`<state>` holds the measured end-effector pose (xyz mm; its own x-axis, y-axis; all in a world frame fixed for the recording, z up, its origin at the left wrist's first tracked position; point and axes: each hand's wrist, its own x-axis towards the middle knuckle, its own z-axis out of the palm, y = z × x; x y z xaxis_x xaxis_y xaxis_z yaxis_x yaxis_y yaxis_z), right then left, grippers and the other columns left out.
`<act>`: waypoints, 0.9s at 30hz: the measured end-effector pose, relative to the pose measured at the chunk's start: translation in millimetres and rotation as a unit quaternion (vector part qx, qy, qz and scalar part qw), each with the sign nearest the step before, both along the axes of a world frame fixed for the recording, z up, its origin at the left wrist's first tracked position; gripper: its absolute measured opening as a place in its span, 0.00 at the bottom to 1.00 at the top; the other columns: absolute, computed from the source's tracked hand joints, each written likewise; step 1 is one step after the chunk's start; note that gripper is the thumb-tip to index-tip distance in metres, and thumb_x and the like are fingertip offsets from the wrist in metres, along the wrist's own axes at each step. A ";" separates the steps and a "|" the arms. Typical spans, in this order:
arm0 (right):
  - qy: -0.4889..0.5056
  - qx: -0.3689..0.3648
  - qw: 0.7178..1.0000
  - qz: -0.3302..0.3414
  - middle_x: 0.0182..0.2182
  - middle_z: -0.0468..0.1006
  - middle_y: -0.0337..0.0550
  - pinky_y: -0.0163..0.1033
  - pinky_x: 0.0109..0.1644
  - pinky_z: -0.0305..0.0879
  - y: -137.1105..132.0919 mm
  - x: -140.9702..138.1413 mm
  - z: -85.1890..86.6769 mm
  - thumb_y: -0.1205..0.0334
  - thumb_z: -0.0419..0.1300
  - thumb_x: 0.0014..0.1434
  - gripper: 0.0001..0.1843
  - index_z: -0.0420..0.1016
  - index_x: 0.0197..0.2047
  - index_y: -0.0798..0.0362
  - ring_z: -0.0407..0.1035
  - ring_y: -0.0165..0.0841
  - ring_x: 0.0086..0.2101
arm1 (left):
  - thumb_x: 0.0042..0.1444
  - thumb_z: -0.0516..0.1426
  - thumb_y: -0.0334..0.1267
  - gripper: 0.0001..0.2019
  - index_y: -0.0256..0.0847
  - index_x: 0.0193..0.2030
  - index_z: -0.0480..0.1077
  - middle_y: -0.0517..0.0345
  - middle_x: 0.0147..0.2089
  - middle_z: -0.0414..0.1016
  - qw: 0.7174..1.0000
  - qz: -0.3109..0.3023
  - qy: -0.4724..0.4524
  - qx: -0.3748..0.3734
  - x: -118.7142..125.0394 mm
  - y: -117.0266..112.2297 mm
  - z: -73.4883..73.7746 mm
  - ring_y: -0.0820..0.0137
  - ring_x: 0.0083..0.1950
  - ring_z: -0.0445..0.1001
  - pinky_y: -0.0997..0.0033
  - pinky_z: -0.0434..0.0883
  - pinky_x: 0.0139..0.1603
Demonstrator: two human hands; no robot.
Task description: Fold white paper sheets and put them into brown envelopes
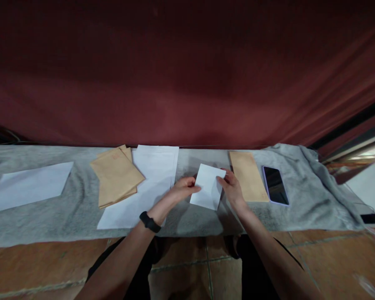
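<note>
Between my two hands is a small white rectangle of folded paper (208, 186), held slightly tilted above the grey cloth. My left hand (185, 188) pinches its left edge, thumb on top and fingers curled behind. On the opposite side my right hand (231, 187) grips the upper right edge, also with the thumb on its face. Larger white sheets (153, 166) lie to the left, partly under a fanned pile of brown envelopes (120, 175). Just right of my right hand rests a single brown envelope (250, 177).
A phone (275, 185) with a lilac edge lies right of the single envelope. Another white sheet (34, 183) is at the far left. The grey cloth (312, 196) covers a long narrow surface, with a dark red curtain (187, 83) behind and a tiled floor (193, 275) in front.
</note>
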<state>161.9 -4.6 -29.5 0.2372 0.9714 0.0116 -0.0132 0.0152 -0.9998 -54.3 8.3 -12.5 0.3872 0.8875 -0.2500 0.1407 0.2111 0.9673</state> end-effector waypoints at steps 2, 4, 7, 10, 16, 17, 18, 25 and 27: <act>-0.008 -0.003 0.998 0.059 0.31 0.80 0.40 0.38 0.36 0.69 2.8 0.5 2.0 0.51 0.65 0.50 0.19 0.76 0.43 0.51 0.72 0.35 0.32 | 0.52 0.63 0.51 0.18 0.38 0.39 0.73 0.58 0.35 0.75 0.999 0.031 -0.033 -0.004 1.0 -1.0 7.9 0.69 0.35 0.73 0.73 0.66 0.33; -0.033 -0.012 0.990 0.136 0.32 0.80 0.40 0.38 0.36 0.69 3.6 -1.0 1.8 0.50 0.64 0.52 0.16 0.78 0.40 0.51 0.72 0.34 0.32 | 0.54 0.62 0.52 0.18 0.38 0.42 0.74 0.58 0.37 0.76 0.996 0.083 -0.033 0.020 1.6 -0.4 13.3 0.69 0.37 0.73 0.73 0.68 0.35; -0.064 -0.018 0.976 0.208 0.34 0.81 0.40 0.39 0.37 0.70 2.4 -6.6 -2.9 0.52 0.61 0.55 0.15 0.79 0.41 0.51 0.73 0.34 0.33 | 0.52 0.63 0.47 0.13 0.38 0.37 0.76 0.59 0.33 0.76 0.997 0.066 -0.002 0.039 1.7 0.9 14.0 0.70 0.34 0.72 0.73 0.67 0.34; -0.126 0.005 0.972 0.200 0.36 0.82 0.43 0.40 0.38 0.73 1.2 -10.4 -7.0 0.52 0.59 0.59 0.17 0.79 0.47 0.51 0.75 0.36 0.34 | 0.50 0.63 0.40 0.08 0.38 0.27 0.74 0.63 0.25 0.70 0.998 0.046 0.032 0.040 1.1 0.2 8.8 0.73 0.28 0.67 0.75 0.63 0.30; -0.355 0.138 0.923 0.059 0.53 0.78 0.53 0.51 0.61 0.68 -5.6 -7.2 3.8 0.57 0.52 0.68 0.21 0.73 0.60 0.52 0.72 0.42 0.54 | 0.55 0.55 0.37 0.05 0.42 0.29 0.65 0.67 0.23 0.63 0.983 0.177 0.044 0.037 -1.9 -2.5 -5.4 0.74 0.25 0.65 0.77 0.61 0.25; -0.369 0.148 0.915 0.064 0.55 0.77 0.53 0.51 0.62 0.67 -8.1 -8.9 5.3 0.57 0.51 0.69 0.22 0.72 0.61 0.52 0.71 0.42 0.56 | 0.56 0.54 0.37 0.04 0.42 0.30 0.64 0.67 0.23 0.63 0.981 0.189 0.042 0.030 -1.4 -3.4 -8.0 0.74 0.25 0.66 0.77 0.63 0.25; -0.378 0.154 0.910 0.075 0.56 0.76 0.53 0.52 0.64 0.66 -10.9 -11.9 5.8 0.57 0.50 0.70 0.22 0.72 0.62 0.52 0.70 0.42 0.57 | 0.56 0.53 0.36 0.03 0.42 0.31 0.64 0.67 0.24 0.64 0.979 0.197 0.041 0.021 -0.4 -4.7 -10.3 0.74 0.25 0.67 0.77 0.64 0.25; -0.432 0.169 0.867 0.183 0.66 0.69 0.50 0.54 0.70 0.59 -30.7 -39.3 -6.1 0.55 0.46 0.73 0.26 0.63 0.70 0.51 0.61 0.38 0.65 | 0.54 0.55 0.32 0.05 0.40 0.39 0.68 0.63 0.26 0.72 0.987 0.148 0.040 -0.037 4.4 -14.9 -11.8 0.72 0.24 0.72 0.75 0.70 0.24; -0.467 0.153 0.848 0.196 0.68 0.65 0.52 0.54 0.71 0.57 -34.1 -41.1 -8.2 0.56 0.44 0.73 0.27 0.61 0.71 0.53 0.59 0.38 0.67 | 0.55 0.54 0.30 0.06 0.39 0.39 0.69 0.63 0.25 0.72 0.988 0.133 0.061 -0.040 2.3 -15.7 -10.0 0.72 0.24 0.72 0.75 0.70 0.24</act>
